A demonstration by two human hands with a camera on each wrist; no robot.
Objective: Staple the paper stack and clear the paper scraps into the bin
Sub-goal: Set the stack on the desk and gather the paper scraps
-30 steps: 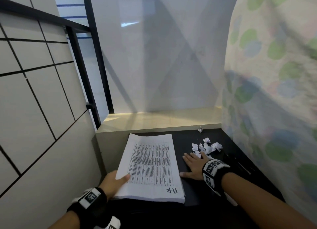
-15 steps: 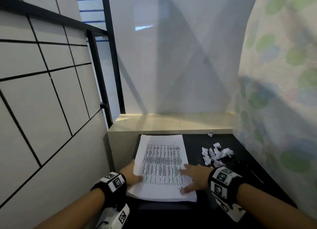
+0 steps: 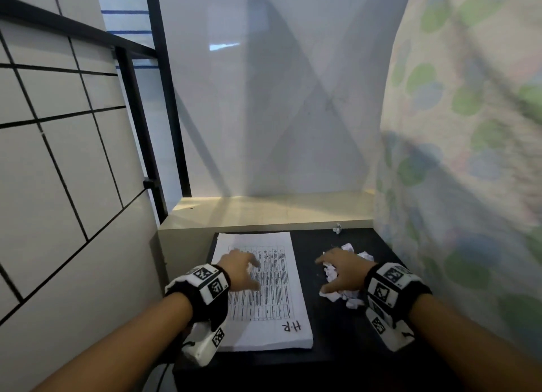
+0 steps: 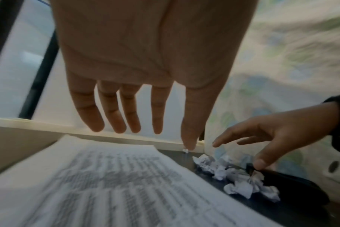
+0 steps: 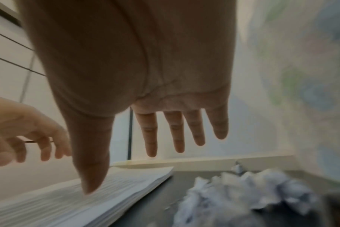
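On the black counter (image 3: pixel 337 333) lies the paper stack (image 3: pixel 272 303), flat, with "H.R" written on its near corner. The left hand (image 3: pixel 239 270) hangs over the stack with its fingers spread out and holds nothing. Just beside the stack, to the right, sits a heap of crumpled paper scraps (image 4: pixel 241 179). The right hand (image 3: pixel 344 270) hovers over the scraps, fingers loose and spread, holding nothing.

Dim, soft light; wrist views motion-blurred, head view bowed at edges.
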